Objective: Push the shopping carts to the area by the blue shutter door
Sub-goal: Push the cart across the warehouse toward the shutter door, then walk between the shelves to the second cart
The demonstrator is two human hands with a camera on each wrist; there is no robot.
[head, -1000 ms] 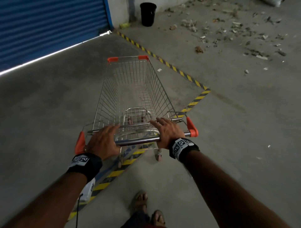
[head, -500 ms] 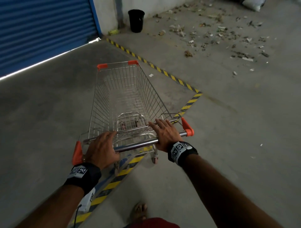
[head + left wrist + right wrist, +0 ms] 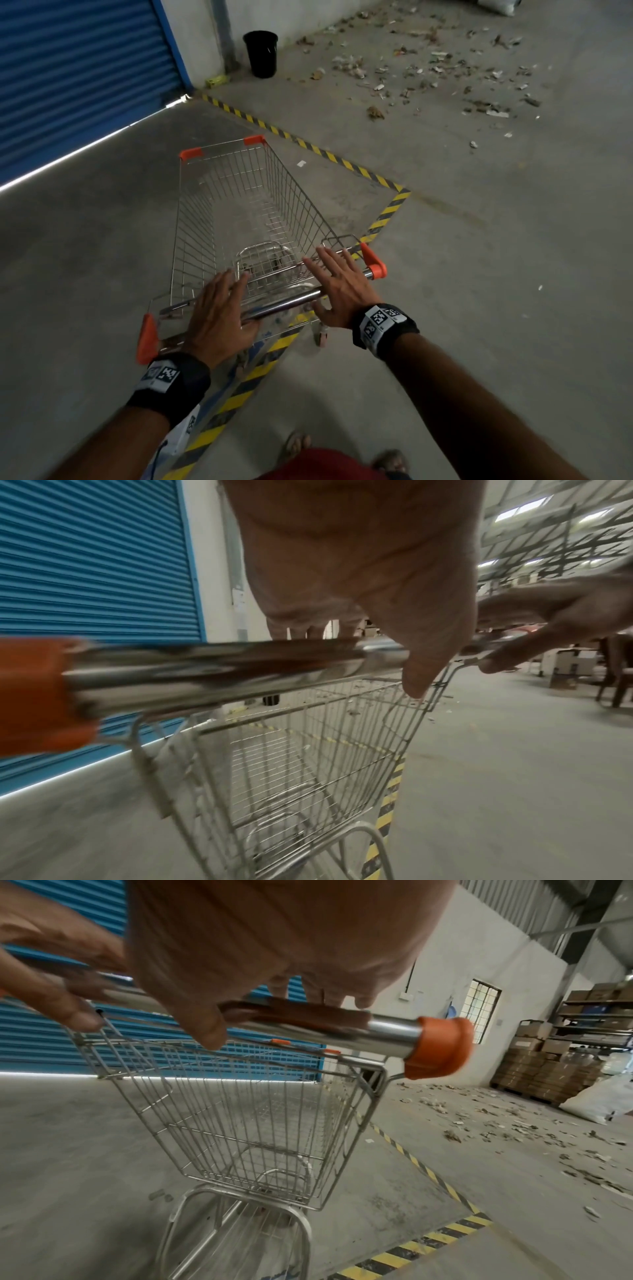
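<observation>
A: Where is the shopping cart [image 3: 246,219] right now?

B: On the concrete floor [image 3: 479,274], its wire basket pointing toward the blue shutter door [image 3: 75,75] at upper left. Its rear end sits over the yellow-and-black floor tape [image 3: 387,216]; the front lies inside the taped corner.

A: And the hands?

B: Both lie over the chrome handle bar [image 3: 284,301]. The left hand [image 3: 219,315] has its fingers stretched forward, close together, past the bar. The right hand [image 3: 342,291] is spread wide, fingers straight, thumb out to the side. Neither wraps the bar.

A: Do the palms touch it?

B: The left wrist view is motion-blurred; the bar [image 3: 212,674] crosses just under the palm [image 3: 359,561], but contact is hard to confirm. In the right wrist view the bar [image 3: 342,1026] also runs under the palm [image 3: 274,939], with fingertips showing beyond it.

A: What else is unclear?

B: Most wheels are hidden; only 1 rear wheel [image 3: 322,337] shows in the head view. The shutter door is cut off by the frame's left edge. A black bin [image 3: 261,53] stands by the wall, and scattered debris [image 3: 428,78] lies on the floor at right, too small to identify. Feet at the bottom edge are partly cropped.
</observation>
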